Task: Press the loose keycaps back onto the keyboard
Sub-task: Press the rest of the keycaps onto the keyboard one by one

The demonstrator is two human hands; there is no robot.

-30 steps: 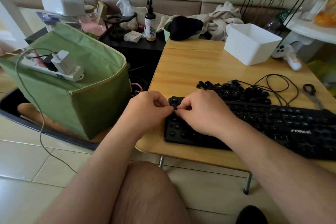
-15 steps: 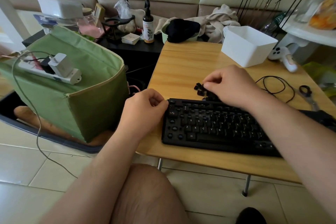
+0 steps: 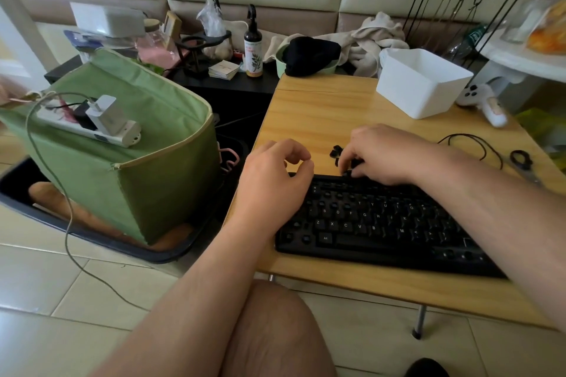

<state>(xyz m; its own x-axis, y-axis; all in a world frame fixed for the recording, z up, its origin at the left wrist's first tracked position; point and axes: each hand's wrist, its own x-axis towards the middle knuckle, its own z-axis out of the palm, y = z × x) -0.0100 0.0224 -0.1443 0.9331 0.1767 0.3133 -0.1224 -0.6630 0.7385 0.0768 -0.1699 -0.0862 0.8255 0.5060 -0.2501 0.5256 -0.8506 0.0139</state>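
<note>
Right hand [image 3: 386, 154] has its fingertips curled down at the back edge of the keyboard [image 3: 382, 220], looks like it's pinching a small black keycap right there, though the cap itself is mostly hidden so I can't say for sure. Left hand [image 3: 275, 174] sits at the keyboard's top left corner with fingers loosely curled, holding nothing that I can see. A few loose keycaps [image 3: 335, 151] lie on the wood just beside the right fingertips, behind the board. The keyboard is black and lies along the near edge of the wooden table [image 3: 321, 110], with bare switch spots showing on its left side. Further back there's a white bin [image 3: 422, 82], off to the right a black cable [image 3: 471, 144] and scissors [image 3: 523, 162]. A green bag [image 3: 122, 162] stands left of the table on the floor.
</note>
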